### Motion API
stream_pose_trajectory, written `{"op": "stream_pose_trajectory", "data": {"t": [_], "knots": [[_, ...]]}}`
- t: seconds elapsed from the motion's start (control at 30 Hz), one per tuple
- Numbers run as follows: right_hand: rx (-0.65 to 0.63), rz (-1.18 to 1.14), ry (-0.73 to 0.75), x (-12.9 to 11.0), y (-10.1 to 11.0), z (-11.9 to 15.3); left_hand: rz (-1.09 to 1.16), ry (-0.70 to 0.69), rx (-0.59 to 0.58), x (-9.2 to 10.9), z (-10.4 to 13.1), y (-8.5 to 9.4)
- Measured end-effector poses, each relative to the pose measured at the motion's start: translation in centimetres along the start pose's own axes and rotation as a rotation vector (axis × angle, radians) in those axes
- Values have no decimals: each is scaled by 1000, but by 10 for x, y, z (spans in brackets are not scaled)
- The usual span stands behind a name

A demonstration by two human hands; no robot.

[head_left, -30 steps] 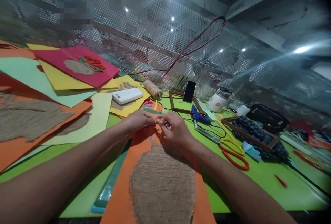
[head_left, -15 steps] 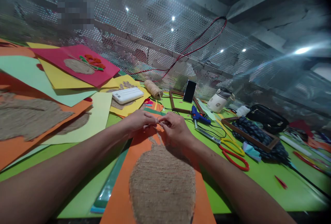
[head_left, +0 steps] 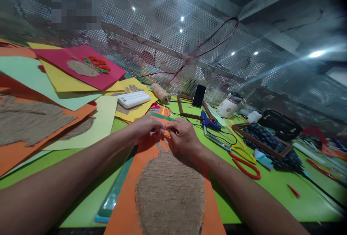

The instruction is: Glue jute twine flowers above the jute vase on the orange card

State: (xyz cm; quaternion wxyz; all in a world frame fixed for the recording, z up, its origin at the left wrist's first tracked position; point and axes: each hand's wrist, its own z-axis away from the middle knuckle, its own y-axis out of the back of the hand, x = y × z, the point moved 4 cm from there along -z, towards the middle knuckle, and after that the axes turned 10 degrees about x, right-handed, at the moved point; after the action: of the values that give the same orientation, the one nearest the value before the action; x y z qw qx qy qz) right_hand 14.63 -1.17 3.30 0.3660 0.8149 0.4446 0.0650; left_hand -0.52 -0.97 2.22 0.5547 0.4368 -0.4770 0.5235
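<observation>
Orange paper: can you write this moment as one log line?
left hand, right hand: fingertips close together | orange paper: under hands | brown shape: on paper

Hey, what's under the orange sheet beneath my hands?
A glossy green item, bluish at its near end, shows from beneath the left edge of the orange sheet. Whatever lies under the sheet's middle is covered.

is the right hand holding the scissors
No, the scissors lie on the green table, while the right hand is over the orange sheet.
</observation>
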Motion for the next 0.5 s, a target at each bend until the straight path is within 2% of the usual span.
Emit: {"op": "stream_pose_trajectory", "data": {"t": [0.13, 0.43, 0.5], "knots": [[35, -60, -59, 4, -3, 2, -70, -11, 35, -1, -2, 2], [94, -102, -99, 10, -1, 2, -1, 44, 41, -3, -3, 6], [105, -112, -107, 11, -1, 1, -38, 23, 99, -1, -5, 10]]}}
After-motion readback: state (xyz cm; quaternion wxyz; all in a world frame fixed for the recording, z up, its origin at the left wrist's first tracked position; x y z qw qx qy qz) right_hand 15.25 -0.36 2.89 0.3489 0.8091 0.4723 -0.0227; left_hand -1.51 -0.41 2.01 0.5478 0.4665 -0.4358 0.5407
